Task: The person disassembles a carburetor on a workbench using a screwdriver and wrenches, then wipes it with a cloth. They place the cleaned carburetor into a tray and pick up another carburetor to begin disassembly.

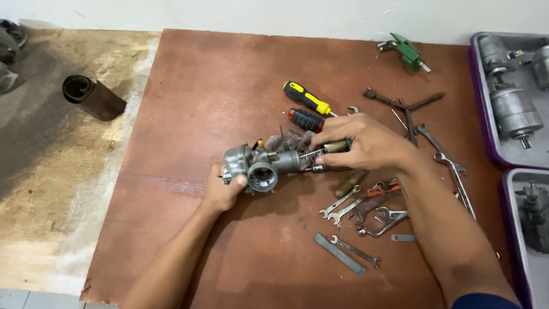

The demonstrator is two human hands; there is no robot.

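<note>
Grey cast metal fills the left hand [224, 191], which is curled around the near left side of a small carburetor [260, 163], thumb pressed on the body beside its round open throat. The right hand [366, 143] comes in from the right with fingers bent and closed on a brass-coloured cylindrical part [336, 146] at the carburetor's right end, where a thin spring or rod shows between the part and the body. Both hands hold the piece just above the middle of the reddish-brown table [200, 86].

Just behind the carburetor lies a crumpled dark rag [289, 140]. Farther back are a screwdriver with a yellow and black handle [307, 98] and a shorter one with a black and red handle [305, 119]. Near the right forearm, a cluster of open-ended spanners [354, 209] and pliers with orange grips [382, 190] is spread out, with a flat metal bar [339, 254] nearer still. Long spanners [449, 163] lie to the right. A green tool [409, 51] sits at the far edge. Grey trays [486, 131] with purple rims at the right hold metal motor parts. On the floor to the left lies a dark roll [93, 97].
</note>
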